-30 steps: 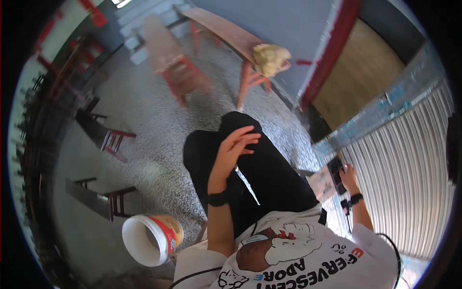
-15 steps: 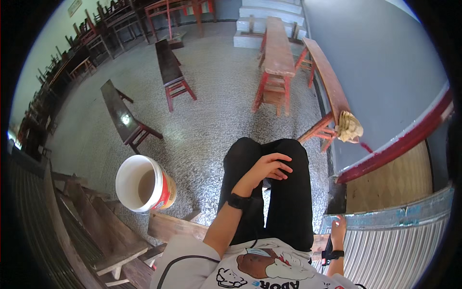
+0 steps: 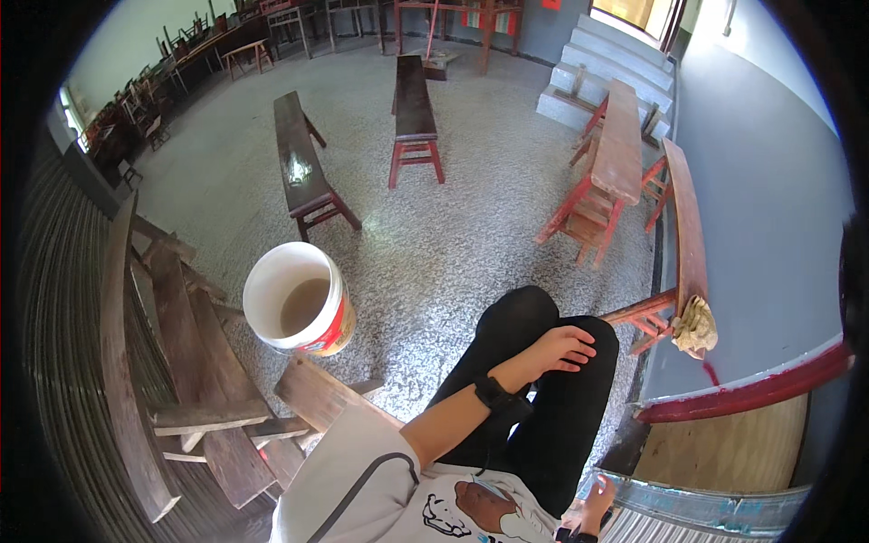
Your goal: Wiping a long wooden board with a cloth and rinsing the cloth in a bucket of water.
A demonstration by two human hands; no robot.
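Observation:
My left hand (image 3: 563,350) lies over my right knee with its fingers loosely apart and nothing in them. A dark band circles that wrist. Low on the right, my right hand (image 3: 596,503) rests at the blue-grey metal edge (image 3: 715,504) of a ribbed metal surface. Its fingers show only in part, stretched toward that edge, and I see no object in them. To the left of my knees stands a white bucket (image 3: 265,308) with a red and yellow label and murky liquid inside. I sit on a wooden bench (image 3: 319,395) beside it.
Two dark benches (image 3: 306,167) stand ahead on the speckled floor. A worn reddish bench (image 3: 617,145) and a narrow one (image 3: 686,217) stand along the right; a beige cloth (image 3: 694,328) hangs on the narrow one's near end. Wooden planks (image 3: 195,344) are piled at left. Steps (image 3: 625,59) rise behind.
The view has swung left, so the room's contents sit further right in it. My left hand stays on my leg, now further over the right knee. My right hand remains at the metal edge.

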